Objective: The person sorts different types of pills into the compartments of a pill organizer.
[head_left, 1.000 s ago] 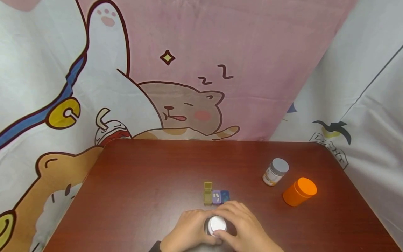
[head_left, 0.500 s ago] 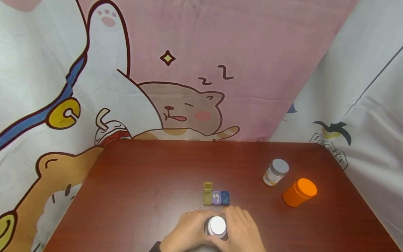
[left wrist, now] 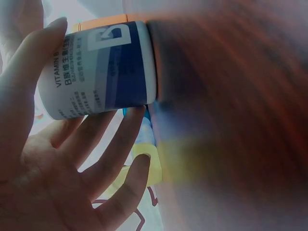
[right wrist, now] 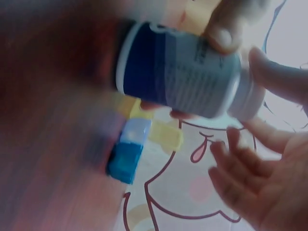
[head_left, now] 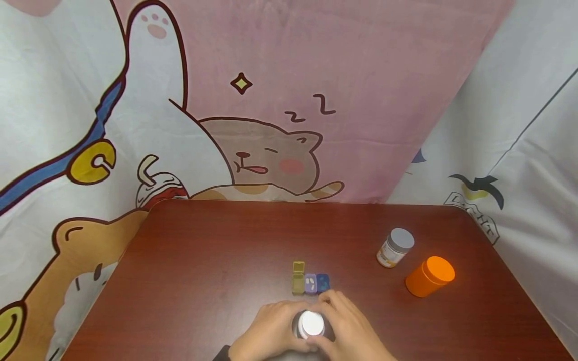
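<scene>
A white bottle with a blue-and-white label reading VITAMIN B stands upright at the table's near side. My left hand grips its body, thumb on one side and fingers on the other. At the white cap, the thumb and index finger of my right hand pinch the rim, while its other fingers are loosely bent in the right wrist view. Just beyond the hands lies a small pill box with yellow, purple and blue compartments. The yellow lid is raised, and white pills show in the purple compartment.
To the right on the brown table stand a white jar with a grey lid and an orange bottle. A cartoon-printed cloth hangs behind the table and along its sides.
My right hand has turned around the cap, one way and then back, its fingers swinging toward the bottle and out again. The left hand has kept its hold on the bottle.
</scene>
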A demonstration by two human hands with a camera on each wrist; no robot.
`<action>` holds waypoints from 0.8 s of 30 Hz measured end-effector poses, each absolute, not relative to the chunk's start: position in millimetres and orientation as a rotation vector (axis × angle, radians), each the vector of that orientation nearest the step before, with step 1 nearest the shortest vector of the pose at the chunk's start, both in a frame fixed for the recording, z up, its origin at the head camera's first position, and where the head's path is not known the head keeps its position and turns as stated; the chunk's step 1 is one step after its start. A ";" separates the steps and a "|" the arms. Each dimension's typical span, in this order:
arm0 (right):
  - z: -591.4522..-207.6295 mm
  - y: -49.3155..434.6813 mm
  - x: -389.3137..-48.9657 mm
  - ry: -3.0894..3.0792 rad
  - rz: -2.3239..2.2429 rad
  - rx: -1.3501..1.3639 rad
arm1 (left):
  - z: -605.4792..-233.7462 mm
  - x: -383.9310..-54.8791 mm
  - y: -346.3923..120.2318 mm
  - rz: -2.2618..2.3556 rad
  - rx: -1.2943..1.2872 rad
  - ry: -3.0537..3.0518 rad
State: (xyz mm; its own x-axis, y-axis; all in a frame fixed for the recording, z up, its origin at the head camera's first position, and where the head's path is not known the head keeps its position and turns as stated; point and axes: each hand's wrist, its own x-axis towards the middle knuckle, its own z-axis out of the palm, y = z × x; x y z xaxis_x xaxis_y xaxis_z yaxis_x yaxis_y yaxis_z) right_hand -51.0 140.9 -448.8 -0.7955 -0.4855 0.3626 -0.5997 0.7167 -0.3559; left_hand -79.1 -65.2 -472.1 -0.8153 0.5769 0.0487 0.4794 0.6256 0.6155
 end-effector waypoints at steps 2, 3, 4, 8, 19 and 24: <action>-447.6 144.1 -52.6 -2.662 0.723 0.945 | -472.1 -79.1 -65.4 0.955 0.870 2.680; -447.3 145.4 -53.4 -2.654 0.735 0.980 | -472.0 -79.1 -65.5 0.955 0.867 2.679; -447.3 146.4 -54.2 -2.640 0.739 1.014 | -471.9 -79.0 -65.6 0.948 0.866 2.684; -448.1 147.9 -56.3 -2.580 0.732 1.105 | -471.5 -78.8 -65.7 0.938 0.868 2.691; -448.7 145.7 -56.0 -2.539 0.612 1.118 | -472.7 -78.6 -66.2 0.920 0.866 2.700; -451.5 140.0 -52.5 -2.501 0.514 0.911 | -472.3 -78.6 -66.3 0.907 0.887 2.733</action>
State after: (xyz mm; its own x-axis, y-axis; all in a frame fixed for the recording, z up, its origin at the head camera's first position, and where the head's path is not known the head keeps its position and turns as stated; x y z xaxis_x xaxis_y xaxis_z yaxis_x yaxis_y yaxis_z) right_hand -52.5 140.0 -451.5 -0.6930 -0.5128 0.5068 -0.6711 0.7156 -0.1936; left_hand -78.6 -66.3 -472.3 -0.8192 0.5703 0.0608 0.4934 0.6468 0.5816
